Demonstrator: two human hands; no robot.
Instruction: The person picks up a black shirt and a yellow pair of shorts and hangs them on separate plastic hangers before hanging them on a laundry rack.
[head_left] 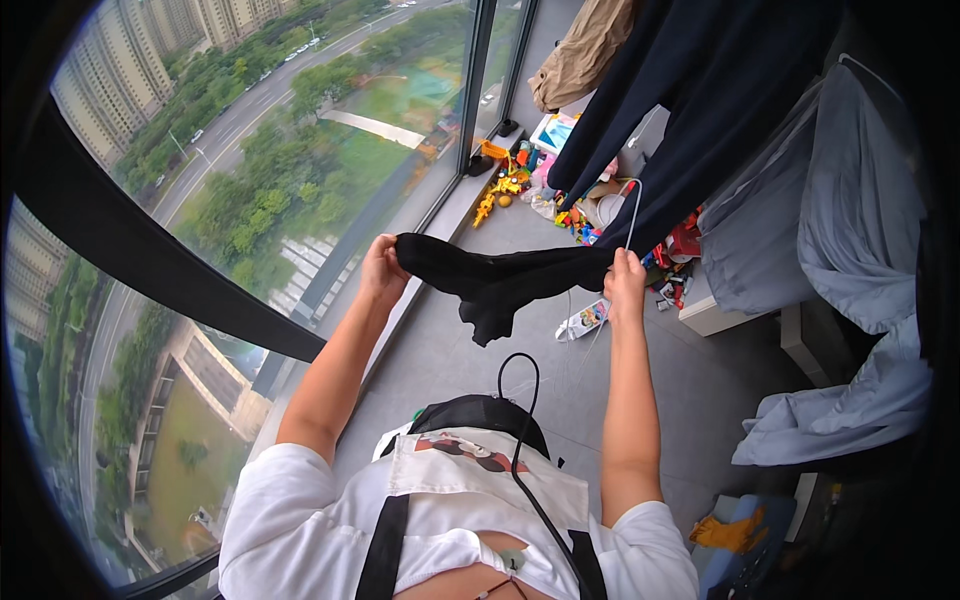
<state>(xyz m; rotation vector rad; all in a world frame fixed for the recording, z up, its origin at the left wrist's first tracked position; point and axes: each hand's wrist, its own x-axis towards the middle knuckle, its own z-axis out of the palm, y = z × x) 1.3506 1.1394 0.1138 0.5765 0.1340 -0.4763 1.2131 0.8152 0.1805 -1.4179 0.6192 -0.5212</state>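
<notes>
A black garment (495,280) is stretched in the air between my two hands, its middle sagging in folds. What sort of garment it is, I cannot tell. My left hand (383,268) pinches its left end, close to the window. On the other side, my right hand (626,284) is closed at the garment's right end. A thin white clothes hanger (637,205) also rises from that hand, with its hook at the top. The hanger's lower part is hard to make out.
Tall windows (330,130) run along the left. Dark trousers (690,110), a brown garment (583,55) and grey clothes (860,190) hang ahead and at the right. Colourful toys (510,183) lie on the grey floor (450,370) beyond my hands. A black cable (517,440) loops before my chest.
</notes>
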